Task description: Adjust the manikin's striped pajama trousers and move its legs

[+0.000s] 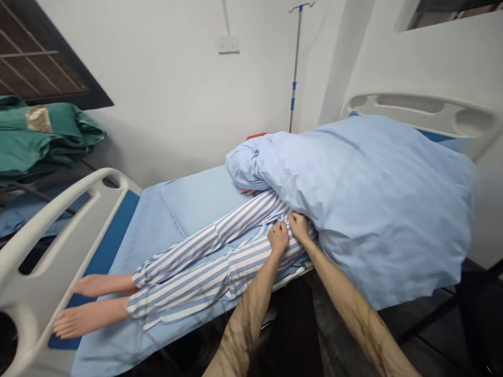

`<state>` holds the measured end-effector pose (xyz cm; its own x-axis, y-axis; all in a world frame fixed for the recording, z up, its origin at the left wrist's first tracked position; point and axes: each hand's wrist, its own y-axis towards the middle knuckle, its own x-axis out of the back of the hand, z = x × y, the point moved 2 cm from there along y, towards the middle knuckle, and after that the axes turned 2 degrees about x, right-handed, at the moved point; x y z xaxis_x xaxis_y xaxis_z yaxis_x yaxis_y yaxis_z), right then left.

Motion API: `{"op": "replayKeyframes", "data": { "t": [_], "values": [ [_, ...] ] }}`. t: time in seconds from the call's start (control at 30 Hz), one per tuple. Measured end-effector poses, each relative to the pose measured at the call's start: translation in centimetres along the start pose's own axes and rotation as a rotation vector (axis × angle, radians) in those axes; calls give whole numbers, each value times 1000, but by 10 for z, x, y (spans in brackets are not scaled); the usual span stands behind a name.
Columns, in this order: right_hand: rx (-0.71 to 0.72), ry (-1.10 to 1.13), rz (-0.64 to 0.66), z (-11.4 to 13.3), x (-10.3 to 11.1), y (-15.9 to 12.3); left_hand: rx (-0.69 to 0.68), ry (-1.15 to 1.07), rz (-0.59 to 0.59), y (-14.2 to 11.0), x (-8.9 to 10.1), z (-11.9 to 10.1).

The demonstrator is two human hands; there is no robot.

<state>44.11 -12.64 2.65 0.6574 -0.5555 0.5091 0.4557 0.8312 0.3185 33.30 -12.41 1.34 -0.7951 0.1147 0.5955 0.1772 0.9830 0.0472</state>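
Far left of the fingers, well away from them, a stack of folded green cloths lies beside the bed, under a dark window frame. Nearer, still left of the fingers, the white footboard of the hospital bed rises at the bed's end, and a lying figure's two bare feet point toward it on a pale blue sheet.

The striped pyjama trousers run from those feet up to the fingers. The left hand sits on the trousers, its fingers curled tight and pinching a fold of the striped cloth. Just beside it, almost touching, the right hand has its fingers bunched the same way on the stripes, right at the lower edge of the blue quilt; whether they also catch the quilt cannot be told.

That quilt lies just beyond and right of the fingers, heaped over the figure's upper body. Further right, past the quilt, stands the white headboard, with an IV pole against the wall behind the bed.
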Motion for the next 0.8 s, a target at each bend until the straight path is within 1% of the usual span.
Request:
{"op": "replayKeyframes", "data": {
  "t": [0.07, 0.1, 0.13, 0.17, 0.2, 0.23, 0.27, 0.3, 0.37, 0.43, 0.47, 0.5, 0.53, 0.6, 0.67, 0.73, 0.8],
  "values": [
    [-39, -108, -36, -5, -1, -7, -23, -43, 47, -1, 0, 0],
    [-37, -154, -34, -7, -2, -10, -37, -58, 74, -1, 4, 2],
    [-28, -189, -27, -8, -3, -11, -44, -65, 98, -1, 12, 6],
    [-18, -217, -18, -8, -4, -13, -41, -63, 114, 0, 24, 13],
    [-10, -244, -12, -8, -4, -13, -28, -53, 119, 1, 41, 23],
    [-5, -270, -12, -8, -5, -13, -9, -39, 113, 2, 64, 37],
    [-2, -293, -15, -9, -6, -13, 16, -21, 96, 3, 92, 52],
    [0, -311, -18, -9, -6, -13, 44, -2, 70, 2, 123, 69],
    [6, -338, -15, -10, -7, -14, 114, 45, 2, 0, 192, 106],
    [10, -371, -8, -10, -7, -14, 194, 96, -90, -7, 259, 142],
    [8, -393, -4, -10, -8, -15, 255, 153, -140, -13, 289, 158],
    [4, -417, 0, -10, -8, -15, 288, 197, -162, -19, 315, 171],
    [-1, -441, 2, -10, -9, -15, 316, 214, -180, -26, 337, 181],
    [-13, -479, 4, -10, -10, -15, 357, 236, -232, -39, 370, 194],
    [-23, -505, 5, -10, -11, -15, 383, 243, -289, -50, 392, 199],
    [-32, -522, 3, -10, -11, -15, 407, 253, -351, -56, 406, 202],
    [-45, -537, -6, -9, -11, -15, 430, 273, -427, -60, 414, 208]
  ]
}}
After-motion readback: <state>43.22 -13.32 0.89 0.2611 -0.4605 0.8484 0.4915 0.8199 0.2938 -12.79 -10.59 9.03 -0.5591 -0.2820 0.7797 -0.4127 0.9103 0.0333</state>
